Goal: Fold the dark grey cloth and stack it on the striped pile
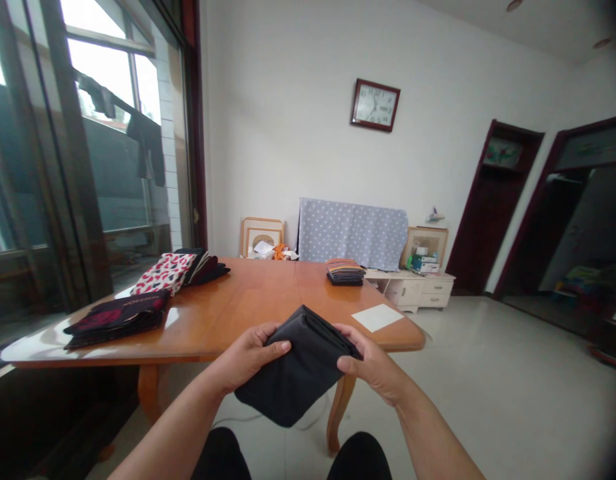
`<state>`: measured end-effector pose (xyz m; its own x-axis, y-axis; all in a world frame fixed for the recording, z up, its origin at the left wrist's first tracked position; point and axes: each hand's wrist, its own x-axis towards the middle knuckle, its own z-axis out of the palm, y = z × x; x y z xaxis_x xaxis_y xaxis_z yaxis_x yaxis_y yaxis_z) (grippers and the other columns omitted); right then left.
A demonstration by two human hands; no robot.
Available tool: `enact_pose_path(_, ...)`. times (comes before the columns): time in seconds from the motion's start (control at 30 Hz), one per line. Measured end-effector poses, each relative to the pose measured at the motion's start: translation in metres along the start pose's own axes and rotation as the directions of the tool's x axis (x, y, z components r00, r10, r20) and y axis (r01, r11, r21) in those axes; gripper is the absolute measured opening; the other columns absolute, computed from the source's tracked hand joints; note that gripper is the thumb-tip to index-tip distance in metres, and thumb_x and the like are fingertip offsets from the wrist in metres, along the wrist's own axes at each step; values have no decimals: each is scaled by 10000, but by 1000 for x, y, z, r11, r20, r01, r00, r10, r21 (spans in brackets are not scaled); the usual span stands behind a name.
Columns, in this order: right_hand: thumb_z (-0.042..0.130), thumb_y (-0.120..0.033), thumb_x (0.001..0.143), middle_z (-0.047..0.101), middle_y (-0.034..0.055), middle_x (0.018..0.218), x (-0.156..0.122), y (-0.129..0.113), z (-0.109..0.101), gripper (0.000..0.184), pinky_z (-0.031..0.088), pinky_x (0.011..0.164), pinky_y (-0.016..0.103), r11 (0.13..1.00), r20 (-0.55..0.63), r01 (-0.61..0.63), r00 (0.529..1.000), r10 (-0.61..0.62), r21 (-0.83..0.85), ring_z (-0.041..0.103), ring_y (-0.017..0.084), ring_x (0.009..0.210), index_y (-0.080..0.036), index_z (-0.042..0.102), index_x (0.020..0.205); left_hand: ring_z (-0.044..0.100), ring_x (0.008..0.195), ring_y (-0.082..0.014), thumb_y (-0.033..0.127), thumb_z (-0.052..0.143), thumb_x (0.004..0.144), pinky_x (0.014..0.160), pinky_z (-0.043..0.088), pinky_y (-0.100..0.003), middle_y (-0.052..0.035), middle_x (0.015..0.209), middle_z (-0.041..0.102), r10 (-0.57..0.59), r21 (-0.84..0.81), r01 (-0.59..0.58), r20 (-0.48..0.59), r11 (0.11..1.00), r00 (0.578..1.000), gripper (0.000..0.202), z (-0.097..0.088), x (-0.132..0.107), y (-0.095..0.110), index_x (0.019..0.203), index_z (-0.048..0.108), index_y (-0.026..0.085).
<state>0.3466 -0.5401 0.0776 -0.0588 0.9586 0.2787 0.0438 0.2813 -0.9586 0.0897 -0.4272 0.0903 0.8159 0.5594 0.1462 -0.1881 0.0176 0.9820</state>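
Note:
A folded black cloth (295,377) hangs in front of me, just off the near edge of a wooden table (248,307). My left hand (248,357) grips its left side, thumb on top and fingers curled under. My right hand (371,367) pinches its right edge, thumb pressed on the fabric. On the table lie a dark folded pile with red print (118,317) at the near left, a white-and-red patterned folded cloth (163,273) behind it beside dark folded pieces (205,267), and a striped folded stack (345,271) at the far right.
A white sheet of paper (377,317) lies on the table's right corner. A glass door (63,167) runs along the left. A low white cabinet (418,288) and a dotted blue cover (353,232) stand by the far wall. Doorways (493,207) open on the right.

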Motion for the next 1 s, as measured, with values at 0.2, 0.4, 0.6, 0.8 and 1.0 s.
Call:
enact_pose_path(0.2,827,-411,744,644,74,1325,11,-24,4,675,450,1028,432,898,71,81,996,-55,-432,586,302,1209,-253,580,1352,641,795,-168,384,729,858,738,488,-250,-28,940,725,22,233,-32,45,972,999,304,6,4,4,1100,724,201)
enact_pose_path(0.4,637,-324,889,739,13,966,13,-49,16,201,487,772,298,799,78,58,997,-14,-598,657,213,888,-208,726,1027,649,870,-202,405,740,843,755,488,-262,-50,1015,724,-10,189,-2,63,982,998,335,-1,5,-4,1101,718,192)
enact_pose_path(0.6,660,-309,870,735,5,927,23,-72,5,166,465,742,276,808,90,35,996,23,-588,647,190,844,-203,733,975,690,995,-290,578,604,900,931,489,-383,-138,1064,747,-82,-173,109,158,979,984,521,-25,10,-40,1130,726,126)
enact_pose_path(0.8,717,-410,836,739,28,978,39,-72,-14,286,503,766,312,968,-14,-92,996,91,-233,667,218,891,-195,722,1025,633,1185,-367,874,355,806,1130,341,-505,-183,1151,738,-75,-606,153,152,780,986,919,-38,24,-85,1194,711,120)
enact_pose_path(1.0,751,-461,809,747,51,1057,47,-43,-31,410,513,894,398,988,-154,-112,984,95,-107,675,266,981,-211,722,1132,569,1281,-359,579,760,773,1146,327,-498,-161,1300,677,15,-546,-26,-25,837,1000,644,-28,32,-88,1274,680,183)
